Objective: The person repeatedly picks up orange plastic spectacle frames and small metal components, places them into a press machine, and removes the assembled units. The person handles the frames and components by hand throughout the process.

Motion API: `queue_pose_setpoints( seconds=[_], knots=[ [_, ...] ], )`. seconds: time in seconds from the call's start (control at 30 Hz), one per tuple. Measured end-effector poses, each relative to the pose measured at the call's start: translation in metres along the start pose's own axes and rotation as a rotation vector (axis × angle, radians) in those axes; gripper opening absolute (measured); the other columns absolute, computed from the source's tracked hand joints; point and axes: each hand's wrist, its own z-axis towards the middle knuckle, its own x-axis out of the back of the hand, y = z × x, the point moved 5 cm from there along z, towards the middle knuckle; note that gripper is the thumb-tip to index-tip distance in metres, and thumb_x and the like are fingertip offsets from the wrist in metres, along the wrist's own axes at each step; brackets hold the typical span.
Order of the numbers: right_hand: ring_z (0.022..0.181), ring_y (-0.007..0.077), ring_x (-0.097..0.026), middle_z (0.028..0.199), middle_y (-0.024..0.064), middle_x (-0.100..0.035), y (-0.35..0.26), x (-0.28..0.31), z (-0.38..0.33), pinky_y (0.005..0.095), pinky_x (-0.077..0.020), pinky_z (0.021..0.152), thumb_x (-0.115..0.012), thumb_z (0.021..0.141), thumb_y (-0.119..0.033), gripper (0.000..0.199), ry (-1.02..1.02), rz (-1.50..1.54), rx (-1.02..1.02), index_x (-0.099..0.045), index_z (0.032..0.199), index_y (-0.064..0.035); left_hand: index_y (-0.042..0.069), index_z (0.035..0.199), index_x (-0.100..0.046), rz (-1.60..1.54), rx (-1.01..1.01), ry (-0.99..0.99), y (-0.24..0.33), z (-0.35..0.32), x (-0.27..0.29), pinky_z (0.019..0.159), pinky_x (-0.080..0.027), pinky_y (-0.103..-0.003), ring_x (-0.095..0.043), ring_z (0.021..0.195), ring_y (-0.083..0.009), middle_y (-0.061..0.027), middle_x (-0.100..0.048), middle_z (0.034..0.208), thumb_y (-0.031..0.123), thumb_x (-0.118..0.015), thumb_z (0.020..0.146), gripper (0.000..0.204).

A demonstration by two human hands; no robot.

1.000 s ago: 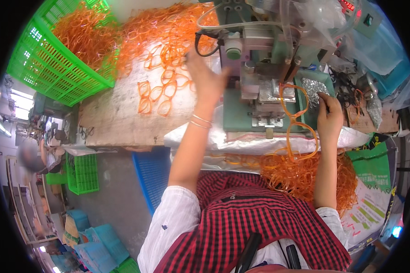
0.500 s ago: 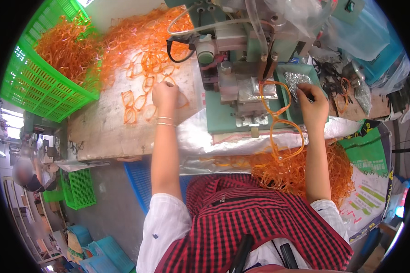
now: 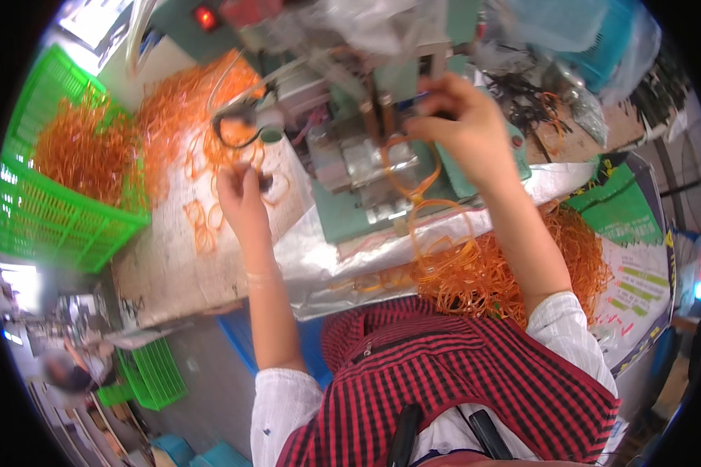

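Observation:
An orange glasses frame (image 3: pixel 413 193) hangs from the green bench machine (image 3: pixel 343 222), its upper rim at the metal fixture and its lower rim over the front edge. My right hand (image 3: pixel 471 132) is at the machine's upright posts, thumb and fingers curled toward each other. The fingertips are blurred, and anything small between them cannot be made out. At the machine's left, my left hand (image 3: pixel 241 198) is closed above the board, beside a small dark object (image 3: pixel 265 182) at its fingertips. Whether it grips that object is unclear. Several orange glasses frames (image 3: pixel 202 226) lie left of this hand.
A green basket (image 3: pixel 70 222) full of orange frames stands at far left. More orange frames pile up behind my left hand and below the machine (image 3: pixel 514 272). A black-rimmed ring (image 3: pixel 237 131) sticks out from the machine. Plastic bags and dark parts (image 3: pixel 522 97) lie at right.
My right hand has moved from the tray of silvery bits left to the machine's posts. My left hand has turned, showing the dark object beside it. The whole view has tilted.

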Motion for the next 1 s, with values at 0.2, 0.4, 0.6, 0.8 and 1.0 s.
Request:
queue_pose_setpoints(
  seconds=[0.2,0.4,0.6,0.8,1.0],
  knots=[
    [0.073,0.0108,-0.063,0.077,0.0014,-0.068,0.018,-0.017,-0.005,0.0257,-0.0478,0.070,-0.076,0.073,-0.008,0.051,0.034,0.103,0.047,-0.059,0.120,-0.0004,0.000,0.104,-0.055,-0.130,0.014,0.156,-0.020,-0.052,0.000,0.081,-0.059,-0.034,-0.068,0.089,-0.0202,-0.0143,-0.066,0.102,0.003,-0.057,0.099,0.007],
    [0.072,0.0078,-0.062,0.077,-0.0005,-0.067,0.006,-0.020,-0.005,0.0237,-0.0472,0.068,-0.075,0.073,-0.003,0.050,-0.026,0.266,-0.011,-0.060,0.121,-0.0016,-0.001,0.108,-0.056,-0.510,-0.629,-0.086,0.141,-0.037,-0.040,0.087,-0.059,-0.045,-0.068,0.097,-0.0273,-0.0184,-0.066,0.109,0.002,-0.051,0.100,0.010],
    [0.077,0.0077,-0.061,0.086,0.0024,-0.068,0.003,-0.036,-0.008,0.0237,-0.0484,0.071,-0.072,0.075,0.000,0.050,0.030,0.365,0.035,-0.058,0.123,-0.0008,-0.005,0.109,-0.056,-0.292,-0.694,-0.146,0.165,-0.010,-0.055,0.085,-0.062,-0.042,-0.068,0.103,-0.0298,-0.0218,-0.065,0.110,-0.003,-0.052,0.098,0.012],
    [0.098,0.0137,-0.064,0.113,0.0109,-0.069,-0.015,-0.008,-0.043,0.0292,-0.0507,0.086,-0.069,0.081,-0.008,0.053,-0.099,0.210,0.073,-0.058,0.133,-0.0057,0.001,0.115,-0.059,-0.125,-0.862,-0.273,0.146,-0.060,-0.072,0.073,-0.059,-0.038,-0.070,0.081,-0.0282,-0.0188,-0.071,0.096,-0.005,-0.067,0.085,0.031],
    [0.110,0.0198,-0.065,0.115,0.0101,-0.071,0.088,0.091,-0.018,0.0330,-0.0491,0.096,-0.065,0.084,-0.006,0.036,0.478,-0.217,0.119,-0.065,0.120,-0.0044,0.010,0.092,-0.068,0.274,-1.303,-0.460,0.136,-0.099,-0.117,0.056,-0.052,-0.029,-0.061,0.073,-0.0209,-0.0027,-0.074,0.107,0.003,-0.075,0.068,0.026]
  ],
)
